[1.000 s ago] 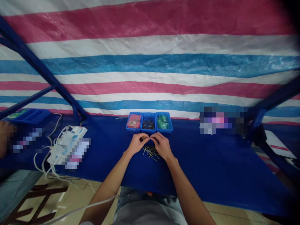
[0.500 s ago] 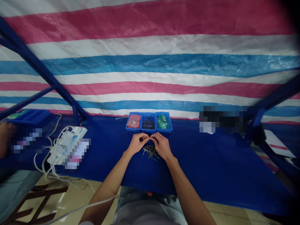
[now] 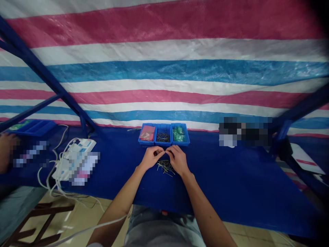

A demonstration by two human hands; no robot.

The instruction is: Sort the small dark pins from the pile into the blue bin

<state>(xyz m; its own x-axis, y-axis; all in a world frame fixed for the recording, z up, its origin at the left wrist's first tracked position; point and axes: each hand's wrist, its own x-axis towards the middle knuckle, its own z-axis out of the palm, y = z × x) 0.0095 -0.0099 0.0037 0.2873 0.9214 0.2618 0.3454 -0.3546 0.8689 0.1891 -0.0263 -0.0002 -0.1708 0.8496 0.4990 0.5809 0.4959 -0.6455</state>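
Note:
My left hand (image 3: pixel 150 157) and my right hand (image 3: pixel 178 158) meet fingertip to fingertip just above a small heap of thin metal pins (image 3: pixel 166 167) on the blue table (image 3: pixel 231 178). Both hands are closed in a pinch on a tiny piece between them, too small to name. Behind the hands stand three small blue bins in a row: the left bin (image 3: pixel 147 133) holds pinkish bags, the middle bin (image 3: pixel 163 136) holds dark pins, the right bin (image 3: pixel 180 133) holds green parts.
A white power strip with coiled cables (image 3: pixel 74 156) lies at the left. Another person's hand (image 3: pixel 6 151) shows at the far left edge near a blue tray (image 3: pixel 33 126). A striped tarpaulin (image 3: pixel 164 68) hangs behind. Blue frame bars (image 3: pixel 46 77) slant at both sides.

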